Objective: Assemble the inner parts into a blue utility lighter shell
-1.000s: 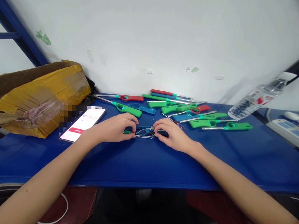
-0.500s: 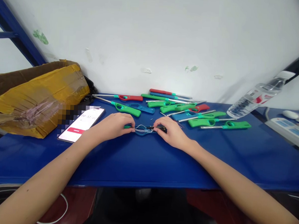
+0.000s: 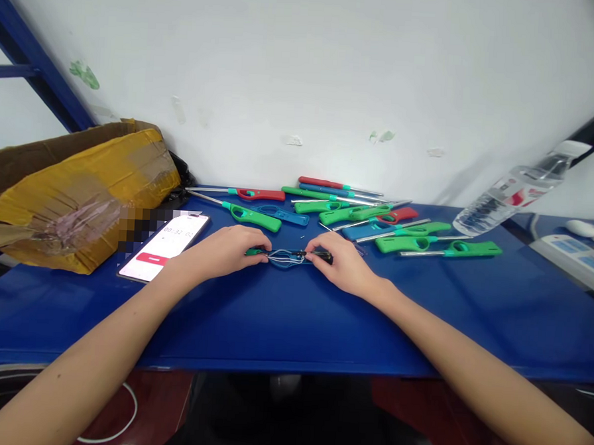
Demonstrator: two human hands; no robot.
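An opened blue lighter shell [image 3: 283,265] lies on the table between my hands, with thin pale wires looping across its trigger opening. My left hand [image 3: 236,248] is closed at the shell's left end, thumb and fingertips pinching near a green piece [image 3: 253,251]. At the other end, my right hand [image 3: 343,259] pinches a small black part [image 3: 322,256] joined to the wires. My palms and curled fingers hide much of both ends.
Several green, red and blue gas lighters [image 3: 400,243] lie behind my hands. At left are a phone [image 3: 158,258] showing a timer and a taped cardboard box [image 3: 83,205]. A tilted-looking water bottle [image 3: 515,191] and a power strip [image 3: 569,253] are at right.
The whole view has shifted very slightly. Both hands keep nearly the same pinch on the parts, and the wires look slightly closer together.
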